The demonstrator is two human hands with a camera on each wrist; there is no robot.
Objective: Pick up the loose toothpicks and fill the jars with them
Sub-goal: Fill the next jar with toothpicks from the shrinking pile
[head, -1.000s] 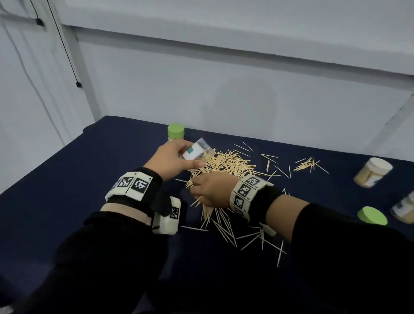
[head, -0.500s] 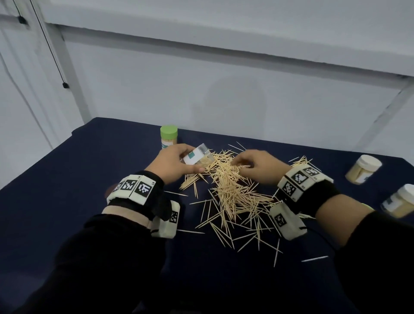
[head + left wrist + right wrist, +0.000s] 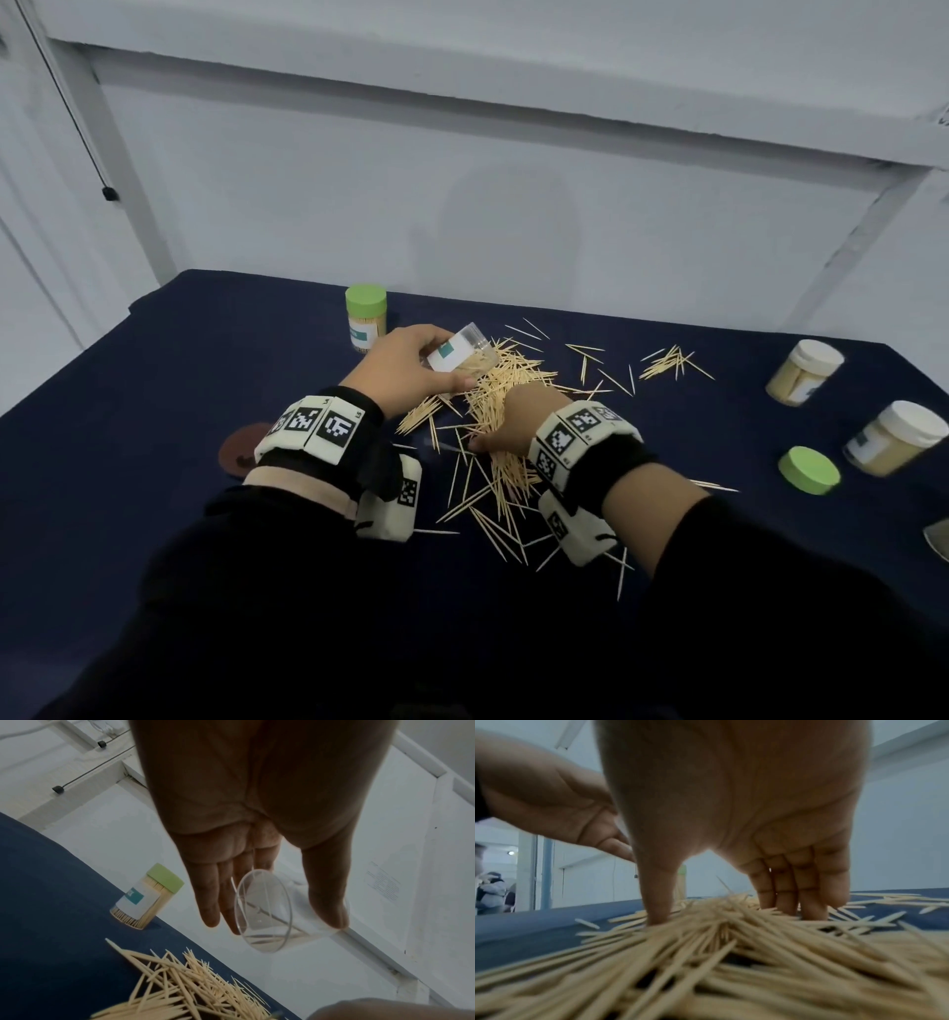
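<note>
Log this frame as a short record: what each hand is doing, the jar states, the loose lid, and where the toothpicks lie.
left hand: left hand holds the open clear jar tilted, mouth toward the pile
right hand: right hand has thumb and fingers planted in the toothpick pile, gathering
closed jars: green-lidded jar upright behind the left hand; two white-lidded jars at the right, tilted
loose lid: green lid flat on the cloth
scattered: small toothpick cluster apart from the pile
surface: dark blue cloth
</note>
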